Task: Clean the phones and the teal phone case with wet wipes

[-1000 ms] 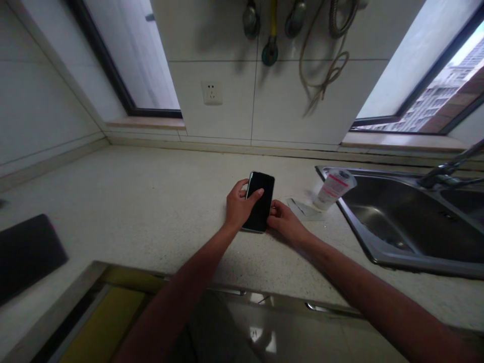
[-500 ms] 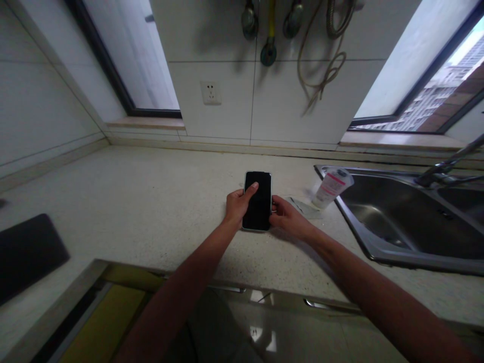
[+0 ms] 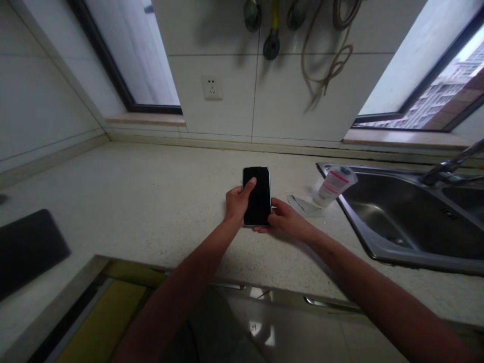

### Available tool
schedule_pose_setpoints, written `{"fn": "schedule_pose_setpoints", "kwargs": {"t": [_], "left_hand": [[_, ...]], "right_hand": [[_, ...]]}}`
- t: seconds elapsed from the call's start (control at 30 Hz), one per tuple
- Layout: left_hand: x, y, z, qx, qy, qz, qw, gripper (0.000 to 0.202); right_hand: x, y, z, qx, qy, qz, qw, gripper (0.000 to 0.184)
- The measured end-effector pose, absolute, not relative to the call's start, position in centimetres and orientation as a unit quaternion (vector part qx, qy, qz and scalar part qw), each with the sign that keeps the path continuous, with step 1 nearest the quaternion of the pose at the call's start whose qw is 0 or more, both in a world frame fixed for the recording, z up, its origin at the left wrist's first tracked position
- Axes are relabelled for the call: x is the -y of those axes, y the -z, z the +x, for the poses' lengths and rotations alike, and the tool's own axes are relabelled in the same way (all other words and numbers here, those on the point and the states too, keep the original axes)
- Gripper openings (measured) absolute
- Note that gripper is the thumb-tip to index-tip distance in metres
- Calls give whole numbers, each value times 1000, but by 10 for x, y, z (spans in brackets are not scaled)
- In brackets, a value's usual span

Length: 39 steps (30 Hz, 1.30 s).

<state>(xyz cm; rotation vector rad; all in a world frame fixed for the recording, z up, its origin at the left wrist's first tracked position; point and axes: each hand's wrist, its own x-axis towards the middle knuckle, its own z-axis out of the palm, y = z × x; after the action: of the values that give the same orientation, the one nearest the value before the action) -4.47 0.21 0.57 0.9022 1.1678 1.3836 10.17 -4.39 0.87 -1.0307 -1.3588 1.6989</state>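
- In the head view, the left hand [image 3: 236, 205] is holding a phone [image 3: 260, 201] by its left side, and the thumb is lying over the dark screen.
- The right hand [image 3: 286, 220] is touching the lower right corner of the phone, with some fingers reaching under the bottom edge; its grip is staying narrow there.
- The phone is facing upward, between the two hands, over the middle of the desk [image 3: 151, 201]; whether it is touching the surface, I cannot tell.
- Near the right hand, a flat packet [image 3: 307, 206] is lying on the desk.
- Just beside it, a clear container [image 3: 336, 184] with pink marks is appearing tilted, near the sink [image 3: 385, 254].
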Motion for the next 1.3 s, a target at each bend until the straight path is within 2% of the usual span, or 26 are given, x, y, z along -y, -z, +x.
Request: {"fn": "schedule_pose_setpoints", "kwargs": {"t": [0.27,0.5,0.63,0.7,0.8,0.83,0.97,1.3], "left_hand": [[0,-13,-44,-470,-554,365,582,61],[-3,-7,-47,-455,-516,377,620,61],[-3,-5,-46,-501,-539,456,501,56],[2,-7,-45,-508,-546,500,441,67],[11,-13,-44,-499,-500,578,408,106],[14,-15,-45,-483,-484,598,418,107],[15,-16,-46,-438,-439,615,486,95],[14,-6,-44,-400,-451,582,545,83]], "right_hand": [[40,-7,109,606,-599,-401,337,40],[43,-13,115,584,-669,-338,312,46],[42,-16,115,556,-657,-382,337,43],[40,-17,116,560,-638,-399,347,42],[35,-18,121,568,-597,-423,378,37],[34,-19,123,569,-581,-432,389,34],[32,-22,129,587,-555,-444,388,29],[39,-26,125,595,-549,-420,409,30]]}}
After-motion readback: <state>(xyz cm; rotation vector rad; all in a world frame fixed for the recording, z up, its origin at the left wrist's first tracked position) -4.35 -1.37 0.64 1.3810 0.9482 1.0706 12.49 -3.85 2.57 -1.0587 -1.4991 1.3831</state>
